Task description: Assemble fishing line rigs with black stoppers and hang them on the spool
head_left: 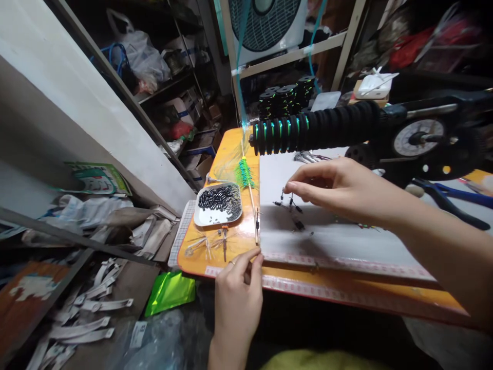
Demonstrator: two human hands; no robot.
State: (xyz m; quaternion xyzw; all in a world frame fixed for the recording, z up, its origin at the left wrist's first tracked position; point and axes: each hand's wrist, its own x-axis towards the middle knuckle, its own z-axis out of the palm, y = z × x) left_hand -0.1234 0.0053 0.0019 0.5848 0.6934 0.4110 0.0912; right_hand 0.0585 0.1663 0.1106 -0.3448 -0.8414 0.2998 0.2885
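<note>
My left hand (239,288) is closed at the table's front edge, thumb and finger pinched at the lower end of a thin pale stick (252,203). The stick carries a bundle of green-yellow bristle-like strands (244,173), and a small black bead-like piece (257,225) sits near its lower end. Over the white sheet (277,239), my right hand (335,185) pinches a thin wire with a small black piece (282,196) hanging under the fingertips. Several similar black pieces on wires (299,224) lie below it. A white dish (208,218) holds many little black cylinders.
A black rod stacked with discs (319,126) and a dial (418,136) extends above the sheet from the right. Pliers (450,205) lie at right. Wire bundles (224,244) rest on the yellow table (227,141). A fan (265,23) and shelves stand behind.
</note>
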